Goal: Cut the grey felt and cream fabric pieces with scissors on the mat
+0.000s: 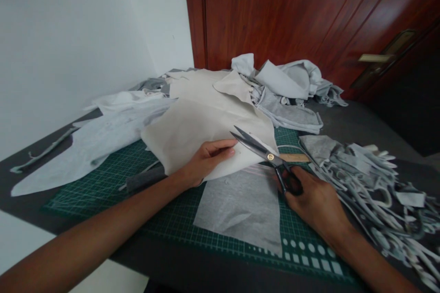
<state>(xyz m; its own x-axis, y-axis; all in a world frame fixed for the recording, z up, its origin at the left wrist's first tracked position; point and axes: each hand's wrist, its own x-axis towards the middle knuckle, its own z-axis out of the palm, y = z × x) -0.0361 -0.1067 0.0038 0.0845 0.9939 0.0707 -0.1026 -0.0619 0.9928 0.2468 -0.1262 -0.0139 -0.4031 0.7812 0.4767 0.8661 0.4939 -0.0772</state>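
My right hand [314, 197] grips the black handles of a pair of scissors [263, 150], whose blades point to the upper left and are slightly apart. The blades lie over the near edge of a large cream fabric piece [206, 119]. My left hand [209, 160] pinches that fabric's near edge, with thumb and fingertips just left of the blade tips. Below, a grey fabric piece [240, 210] lies flat on the green cutting mat [165, 224]. Part of a wooden ruler [294, 158] shows behind the scissors.
White and light grey fabric [117, 132] is spread at the left. Folded grey cloth [288, 82] is heaped at the back right. Fabric strips and scraps [374, 192] pile up along the right side. Behind the dark table stands a reddish wooden door [275, 13] beside a white wall.
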